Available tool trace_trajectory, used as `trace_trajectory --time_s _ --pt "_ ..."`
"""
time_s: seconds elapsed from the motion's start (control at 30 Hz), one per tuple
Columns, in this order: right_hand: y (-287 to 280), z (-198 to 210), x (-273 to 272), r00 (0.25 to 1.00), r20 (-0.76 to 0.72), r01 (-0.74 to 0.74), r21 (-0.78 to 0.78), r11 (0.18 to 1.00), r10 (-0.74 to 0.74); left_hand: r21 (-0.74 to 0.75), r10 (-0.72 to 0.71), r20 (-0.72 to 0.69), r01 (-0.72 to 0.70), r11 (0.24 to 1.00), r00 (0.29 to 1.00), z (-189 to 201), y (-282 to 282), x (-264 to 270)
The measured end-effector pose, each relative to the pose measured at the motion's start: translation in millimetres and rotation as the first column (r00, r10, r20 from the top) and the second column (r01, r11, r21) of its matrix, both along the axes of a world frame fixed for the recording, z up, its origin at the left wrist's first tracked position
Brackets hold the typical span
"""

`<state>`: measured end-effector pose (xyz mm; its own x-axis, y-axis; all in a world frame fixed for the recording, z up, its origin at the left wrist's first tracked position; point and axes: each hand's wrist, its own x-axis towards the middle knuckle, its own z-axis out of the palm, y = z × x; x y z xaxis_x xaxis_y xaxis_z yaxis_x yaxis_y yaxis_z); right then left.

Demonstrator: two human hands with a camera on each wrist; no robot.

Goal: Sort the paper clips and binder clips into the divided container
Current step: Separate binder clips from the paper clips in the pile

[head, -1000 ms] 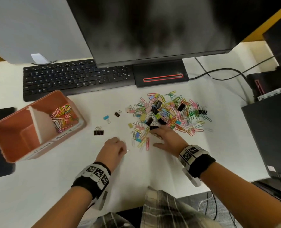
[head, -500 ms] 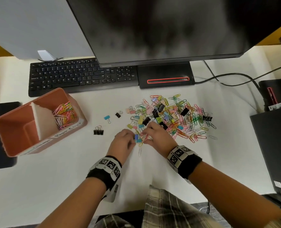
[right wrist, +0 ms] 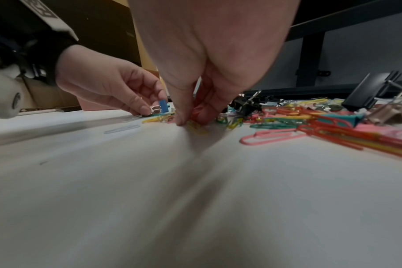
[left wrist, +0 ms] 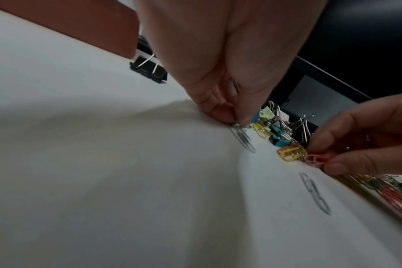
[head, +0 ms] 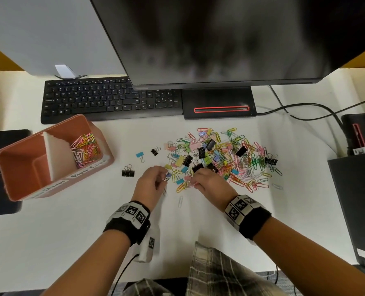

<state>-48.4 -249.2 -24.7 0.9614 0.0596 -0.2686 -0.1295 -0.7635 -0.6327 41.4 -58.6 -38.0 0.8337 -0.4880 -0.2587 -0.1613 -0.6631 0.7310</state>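
A heap of coloured paper clips and binder clips (head: 220, 157) lies on the white desk. My left hand (head: 156, 182) is at the heap's left edge, thumb and finger pinching a silver paper clip (left wrist: 241, 137) against the desk. A small blue binder clip (right wrist: 162, 107) stands at its fingertips. My right hand (head: 207, 182) is close beside it and pinches a red paper clip (left wrist: 319, 160) at the heap's near edge. The terracotta divided container (head: 13, 189) stands at left, with paper clips (head: 84, 149) in its right compartment.
Loose on the desk between container and heap are a black binder clip (head: 127, 172), a blue one (head: 140, 155) and a smaller black one (head: 154, 151). A white paper clip (head: 180, 201) lies below the hands. A keyboard (head: 111, 99) and monitor (head: 220, 39) stand behind.
My left hand has moved right to the heap's edge. My right hand has drawn back from the heap, and its fingers have curled onto a clip. Both hands now work side by side.
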Motion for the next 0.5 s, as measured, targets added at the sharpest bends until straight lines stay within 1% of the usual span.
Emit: trace_trajectory --time_s 0.07,0.17,0.2,0.23,0.3,0.37,0.43,0.47,0.5 --pt "-3 4 1 1.000 -0.012 0.027 -0.002 1.000 -0.027 -0.015 0.040 0.000 -0.040 0.999 0.999 3 3 1" --pt "-5 8 5 0.994 -0.099 0.039 -0.038 0.999 -0.043 -0.047 0.149 -0.032 -0.151 0.987 0.988 12 12 3" --pt "-6 8 5 0.993 -0.110 0.043 -0.037 0.998 -0.047 -0.049 0.162 -0.039 -0.164 0.985 0.986 14 16 3" --pt "-6 8 6 0.993 -0.111 0.047 -0.027 0.999 -0.050 -0.047 0.142 -0.032 -0.143 0.989 0.989 15 20 2" --pt "-6 10 4 0.994 -0.097 0.053 0.000 0.999 -0.053 -0.030 0.023 0.032 -0.023 0.999 0.999 15 26 -1" --pt "-8 11 -1 0.994 -0.077 0.074 0.018 0.997 -0.072 -0.023 -0.136 0.095 0.139 0.990 0.986 14 28 -4" --pt "-10 13 -7 0.994 -0.047 0.103 0.034 0.994 -0.101 0.063 -0.284 0.106 0.278 0.958 0.953 12 24 -7" --pt "-10 13 -11 0.994 -0.038 0.108 0.031 0.994 -0.107 0.121 -0.327 0.088 0.316 0.941 0.941 11 21 -9" --pt "-9 13 -15 0.994 -0.038 0.107 0.015 0.994 -0.107 0.136 -0.329 0.067 0.318 0.938 0.942 10 19 -10"
